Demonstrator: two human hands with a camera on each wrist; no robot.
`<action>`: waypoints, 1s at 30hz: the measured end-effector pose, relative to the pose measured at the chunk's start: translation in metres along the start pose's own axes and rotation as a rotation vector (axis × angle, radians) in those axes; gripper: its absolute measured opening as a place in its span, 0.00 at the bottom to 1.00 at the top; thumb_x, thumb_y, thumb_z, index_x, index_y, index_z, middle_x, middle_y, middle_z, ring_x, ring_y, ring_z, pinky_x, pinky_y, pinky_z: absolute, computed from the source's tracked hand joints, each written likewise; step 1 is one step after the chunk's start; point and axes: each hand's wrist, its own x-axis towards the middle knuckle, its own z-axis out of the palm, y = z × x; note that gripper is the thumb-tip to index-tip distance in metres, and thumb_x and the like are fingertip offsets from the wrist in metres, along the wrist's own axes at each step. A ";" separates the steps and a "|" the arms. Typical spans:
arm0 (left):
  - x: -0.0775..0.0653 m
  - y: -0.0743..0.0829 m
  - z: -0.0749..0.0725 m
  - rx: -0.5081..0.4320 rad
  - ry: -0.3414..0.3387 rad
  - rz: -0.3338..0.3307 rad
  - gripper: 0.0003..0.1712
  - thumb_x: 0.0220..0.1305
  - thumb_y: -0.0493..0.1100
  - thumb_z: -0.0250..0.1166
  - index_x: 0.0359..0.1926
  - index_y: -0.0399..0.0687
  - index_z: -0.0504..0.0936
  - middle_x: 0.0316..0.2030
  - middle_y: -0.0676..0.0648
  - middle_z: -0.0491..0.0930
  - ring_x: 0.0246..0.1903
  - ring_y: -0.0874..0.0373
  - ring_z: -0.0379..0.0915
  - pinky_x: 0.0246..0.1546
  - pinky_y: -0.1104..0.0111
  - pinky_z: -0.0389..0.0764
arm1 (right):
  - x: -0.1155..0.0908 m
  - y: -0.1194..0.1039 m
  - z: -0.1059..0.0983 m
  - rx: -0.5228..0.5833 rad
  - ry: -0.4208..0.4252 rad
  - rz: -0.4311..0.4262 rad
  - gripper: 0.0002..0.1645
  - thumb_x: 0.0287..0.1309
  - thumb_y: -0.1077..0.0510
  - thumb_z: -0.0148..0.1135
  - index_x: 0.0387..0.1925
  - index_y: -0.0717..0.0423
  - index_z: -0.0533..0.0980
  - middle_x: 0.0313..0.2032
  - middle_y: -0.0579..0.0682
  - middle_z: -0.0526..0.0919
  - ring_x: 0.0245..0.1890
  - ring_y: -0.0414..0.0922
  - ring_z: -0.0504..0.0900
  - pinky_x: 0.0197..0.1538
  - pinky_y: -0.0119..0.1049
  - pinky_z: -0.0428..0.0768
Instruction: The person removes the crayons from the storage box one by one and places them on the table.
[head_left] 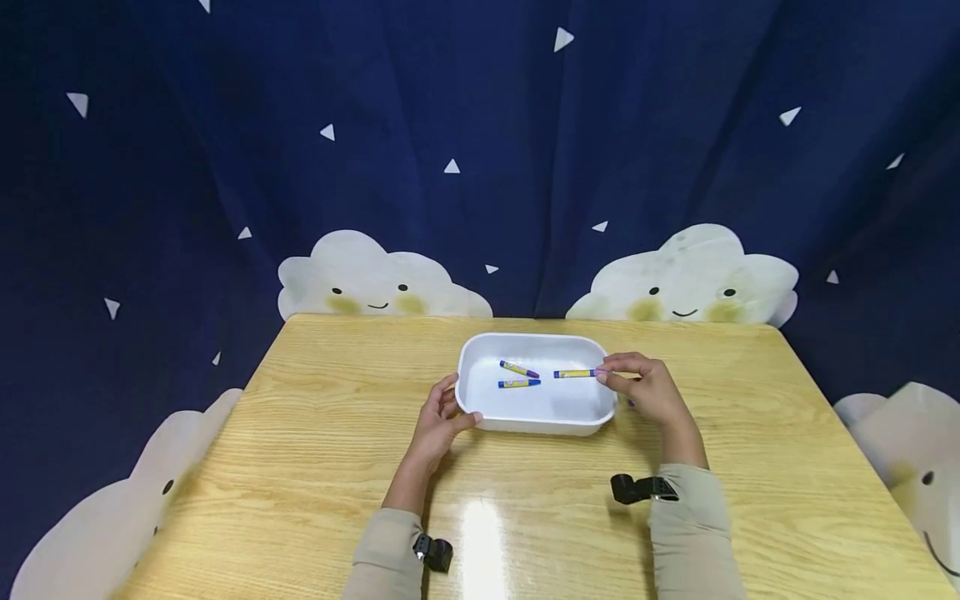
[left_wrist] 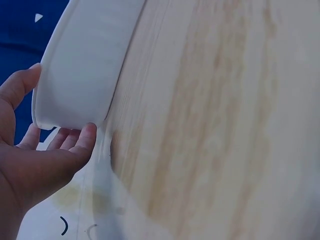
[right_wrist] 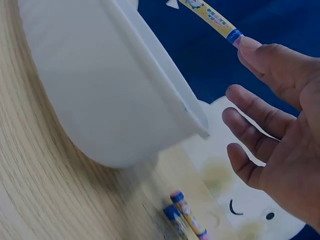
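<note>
A white plastic basin (head_left: 536,423) sits on the table, with two crayons inside: one purple-tipped crayon (head_left: 517,368) and one blue-tipped crayon (head_left: 519,384). My left hand (head_left: 435,427) holds the basin's left end, thumb at the front corner and fingers along the side, as the left wrist view also shows. Over the basin's right rim, my right hand (head_left: 651,393) pinches a yellow-wrapped crayon (right_wrist: 216,20) by its purplish end, between thumb and index finger. That crayon points left over the basin; the other fingers of this hand are spread apart.
Beside the basin's right end, more crayons (right_wrist: 187,215) lie on the wooden table (head_left: 315,467), mostly hidden by my right hand in the head view. A dark blue curtain (head_left: 525,208) with white clouds hangs behind the table's far edge.
</note>
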 end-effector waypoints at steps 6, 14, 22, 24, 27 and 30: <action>-0.004 0.008 0.001 -0.010 -0.006 -0.008 0.45 0.47 0.25 0.68 0.67 0.42 0.59 0.57 0.33 0.64 0.57 0.42 0.64 0.46 0.67 0.77 | -0.011 0.009 -0.010 -0.015 0.005 0.063 0.20 0.53 0.51 0.67 0.38 0.65 0.81 0.47 0.59 0.78 0.42 0.49 0.74 0.34 0.35 0.78; -0.001 0.002 0.000 0.005 0.010 -0.023 0.46 0.47 0.26 0.69 0.67 0.46 0.60 0.58 0.35 0.65 0.57 0.45 0.65 0.47 0.67 0.76 | -0.026 0.024 -0.025 -0.033 0.020 0.033 0.15 0.55 0.56 0.66 0.37 0.66 0.81 0.38 0.57 0.81 0.33 0.43 0.77 0.35 0.38 0.80; -0.006 0.014 0.001 -0.016 -0.031 -0.038 0.47 0.48 0.26 0.68 0.68 0.41 0.56 0.60 0.30 0.60 0.60 0.38 0.59 0.47 0.67 0.76 | -0.041 0.043 -0.045 -0.113 0.061 0.026 0.18 0.55 0.52 0.66 0.38 0.65 0.81 0.41 0.57 0.82 0.37 0.35 0.75 0.36 0.28 0.75; -0.009 0.020 0.003 -0.012 -0.040 -0.041 0.47 0.48 0.25 0.67 0.68 0.39 0.55 0.60 0.29 0.60 0.60 0.38 0.59 0.48 0.66 0.76 | -0.045 0.048 -0.050 -0.112 0.067 0.048 0.20 0.55 0.51 0.66 0.39 0.65 0.81 0.44 0.57 0.81 0.38 0.32 0.75 0.37 0.25 0.74; -0.013 0.027 0.005 0.000 -0.044 -0.042 0.47 0.49 0.25 0.67 0.68 0.38 0.55 0.60 0.29 0.59 0.60 0.38 0.58 0.48 0.67 0.76 | -0.052 0.054 -0.058 -0.084 0.065 0.084 0.22 0.55 0.50 0.65 0.40 0.67 0.81 0.42 0.52 0.82 0.38 0.31 0.75 0.38 0.25 0.75; -0.012 0.025 0.004 -0.004 -0.041 -0.041 0.47 0.48 0.25 0.67 0.68 0.38 0.55 0.60 0.29 0.60 0.60 0.37 0.58 0.48 0.67 0.76 | -0.059 0.061 -0.066 -0.058 0.063 0.126 0.23 0.56 0.50 0.65 0.42 0.68 0.80 0.36 0.44 0.83 0.34 0.34 0.75 0.34 0.30 0.76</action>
